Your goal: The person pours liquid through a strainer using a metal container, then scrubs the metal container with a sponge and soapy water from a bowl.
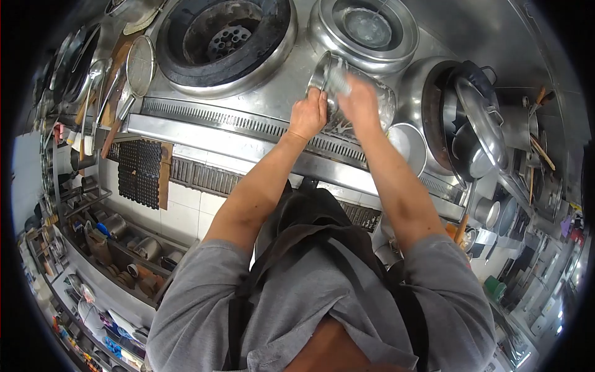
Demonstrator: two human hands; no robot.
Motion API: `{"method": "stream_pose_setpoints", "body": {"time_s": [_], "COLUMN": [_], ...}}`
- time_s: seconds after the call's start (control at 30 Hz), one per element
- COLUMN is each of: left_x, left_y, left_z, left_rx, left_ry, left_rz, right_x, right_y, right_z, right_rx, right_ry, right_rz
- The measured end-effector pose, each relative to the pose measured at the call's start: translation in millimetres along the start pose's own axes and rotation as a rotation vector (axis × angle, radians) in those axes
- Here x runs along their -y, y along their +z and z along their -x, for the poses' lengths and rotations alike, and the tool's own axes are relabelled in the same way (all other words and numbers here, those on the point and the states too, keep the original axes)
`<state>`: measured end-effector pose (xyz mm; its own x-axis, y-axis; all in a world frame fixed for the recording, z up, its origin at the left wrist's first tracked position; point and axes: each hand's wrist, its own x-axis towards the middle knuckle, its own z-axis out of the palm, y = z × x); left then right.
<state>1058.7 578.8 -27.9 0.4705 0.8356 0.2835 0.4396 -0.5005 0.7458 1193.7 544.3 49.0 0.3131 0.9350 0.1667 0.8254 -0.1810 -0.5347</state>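
Note:
On the steel stove top lies a metal pot (384, 102) on its side, with whitish foam streaks on its wall. My left hand (308, 114) grips the pot's rim at its left end, fingers closed. Above the pot wall is my right hand (359, 102), smeared by motion, closed round a pale, blurred scrubber (338, 82). Just right of the pot stands a round metal bowl (407, 147).
A large black-ringed burner (273, 43) is at the upper left and a second round burner (403, 31) behind the pot. Lids (480, 121) and pans lean at the right. A strainer (141, 65) and ladles lie at the left. A slotted drain runs along the front.

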Motion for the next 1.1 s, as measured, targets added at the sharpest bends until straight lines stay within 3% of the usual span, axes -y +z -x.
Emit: {"method": "stream_pose_setpoints", "body": {"time_s": [0.17, 0.43, 0.5, 0.6, 0.77, 0.83, 1.0, 1.1], "left_x": [-6, -10, -7, -6, -5, -7, -5, -3], "left_y": [4, 6, 6, 7, 7, 10, 5, 6], "left_z": [0, -23, -24, -25, -26, -26, -32, -31], "left_rx": [-0.003, -0.021, -0.005, -0.024, -0.025, -0.031, -0.039, -0.046], "left_ry": [-0.044, -0.027, -0.032, -0.020, -0.021, -0.018, -0.002, 0.016], "left_rz": [-0.032, 0.012, -0.016, -0.017, -0.055, -0.050, -0.039, -0.085], "right_x": [2, -27, -28, -22, -21, -16, -28, -23], "right_y": [-2, 11, -6, -19, 13, 18, 0, -10], "right_z": [-68, 1, -25, -52, 21, 56, 7, -19], "right_rx": [0.047, -0.195, -0.088, -0.002, -0.122, -0.159, -0.209, -0.090], "right_ry": [0.218, 0.030, 0.284, 0.285, 0.297, 0.128, 0.136, 0.298], "right_rz": [0.166, -0.034, 0.095, 0.249, 0.070, -0.014, -0.021, 0.099]}}
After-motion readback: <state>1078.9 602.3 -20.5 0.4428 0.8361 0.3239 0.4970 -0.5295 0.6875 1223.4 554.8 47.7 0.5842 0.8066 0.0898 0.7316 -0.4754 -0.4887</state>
